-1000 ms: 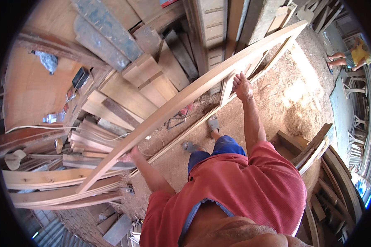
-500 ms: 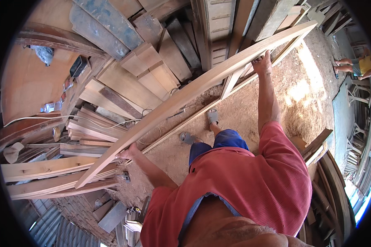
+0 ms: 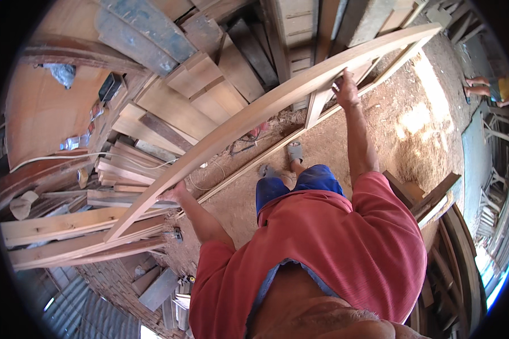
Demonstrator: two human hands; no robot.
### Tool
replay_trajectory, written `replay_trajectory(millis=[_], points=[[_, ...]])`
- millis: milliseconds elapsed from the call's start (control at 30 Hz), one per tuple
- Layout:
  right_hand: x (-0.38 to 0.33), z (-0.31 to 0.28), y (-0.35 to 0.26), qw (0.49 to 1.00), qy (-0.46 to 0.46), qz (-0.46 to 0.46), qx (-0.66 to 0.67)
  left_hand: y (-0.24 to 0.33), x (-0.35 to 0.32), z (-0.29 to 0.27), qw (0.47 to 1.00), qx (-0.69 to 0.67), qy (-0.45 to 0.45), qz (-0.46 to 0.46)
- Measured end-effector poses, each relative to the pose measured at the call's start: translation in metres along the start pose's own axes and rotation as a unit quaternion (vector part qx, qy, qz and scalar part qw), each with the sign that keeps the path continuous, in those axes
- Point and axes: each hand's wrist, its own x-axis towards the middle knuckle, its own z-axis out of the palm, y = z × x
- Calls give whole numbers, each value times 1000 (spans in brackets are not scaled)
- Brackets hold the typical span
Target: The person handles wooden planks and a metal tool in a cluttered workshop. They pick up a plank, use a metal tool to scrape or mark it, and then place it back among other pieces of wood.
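A long pale wooden frame (image 3: 300, 86) spans the view on a slant, from lower left to upper right. Its wide near-face rail bows in the fisheye picture, and a thinner rail runs below it, joined by a short crosspiece (image 3: 316, 107). Toward the lower left end, my left hand (image 3: 175, 192) grips the wide rail; its fingertips are hidden beneath the wood. Farther right, my right hand (image 3: 346, 90) holds the same rail from its inner side, past the crosspiece, thumb against the wood and fingers curled.
Stacked boards (image 3: 181, 107) fill the far left side. Thick planks (image 3: 68, 226) lie beyond the frame's left end, and a white cable (image 3: 96, 153) crosses the boards. Curved timbers (image 3: 464, 254) stand at my right. Another person's legs (image 3: 478, 86) show at far right.
The frame's left end has shifted up and away from me, and my left hand has moved with it. My right hand sits slightly farther left, its fingers more visible.
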Motion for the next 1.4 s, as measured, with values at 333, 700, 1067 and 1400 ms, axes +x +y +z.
replay_trajectory(millis=[333,700,1067,1400], points=[[-8,10,1,999,37,5,4,-5,21,-36,995,-5,-98,20],[31,-69,-30,988,19,45,146,-69,-119,4,982,149,-112,-34],[194,-248,-132,939,214,-10,269,-118,-115,30,949,314,-43,-15],[277,-206,-274,960,74,-156,218,-126,-125,40,951,294,-32,-88]])
